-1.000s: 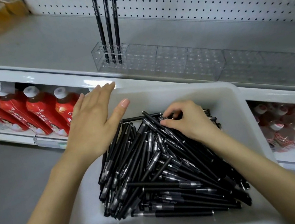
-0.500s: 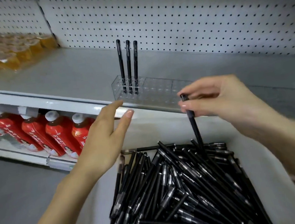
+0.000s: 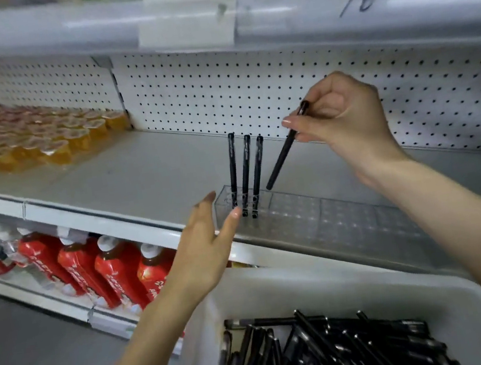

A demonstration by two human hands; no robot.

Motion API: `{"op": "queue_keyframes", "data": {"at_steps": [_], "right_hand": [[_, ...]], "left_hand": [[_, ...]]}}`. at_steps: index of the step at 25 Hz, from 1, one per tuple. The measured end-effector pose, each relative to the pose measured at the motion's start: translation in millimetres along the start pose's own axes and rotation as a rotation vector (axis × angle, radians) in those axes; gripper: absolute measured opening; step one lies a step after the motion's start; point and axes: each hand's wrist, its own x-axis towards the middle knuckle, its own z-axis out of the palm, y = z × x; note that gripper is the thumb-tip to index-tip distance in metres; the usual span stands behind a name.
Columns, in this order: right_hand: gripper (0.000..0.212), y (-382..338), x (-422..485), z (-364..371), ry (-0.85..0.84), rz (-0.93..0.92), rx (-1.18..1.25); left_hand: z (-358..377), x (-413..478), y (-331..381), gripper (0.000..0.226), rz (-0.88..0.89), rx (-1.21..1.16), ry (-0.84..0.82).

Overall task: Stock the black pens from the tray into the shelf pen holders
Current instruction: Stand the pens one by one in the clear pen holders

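— What is in your right hand?
— My right hand pinches one black pen near its upper end, between thumb and fingers. The pen is tilted, and its lower tip is at the top of the clear pen holder on the grey shelf. I cannot tell whether it is in a hole.
— Anything in the holder?
— Three pens stand upright at its left end, just beside my pen's tip.
— And your left hand?
— My left hand holds nothing, its fingers straight, near the holder's left front corner.
— The rest of the pens?
— Heaped pens lie in the white tray, below the shelf edge. Red bottles stand on the shelf underneath.
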Motion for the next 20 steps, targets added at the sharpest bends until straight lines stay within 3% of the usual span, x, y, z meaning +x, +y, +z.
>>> {"op": "queue_keyframes", "data": {"at_steps": [15, 20], "right_hand": [[0.030, 13, 20, 4, -0.080, -0.015, -0.093], [0.034, 31, 16, 15, -0.159, 0.002, -0.254]], "left_hand": [[3, -4, -3, 0.068, 0.017, -0.057, -0.025], [4, -5, -3, 0.066, 0.014, -0.076, -0.022]]}}
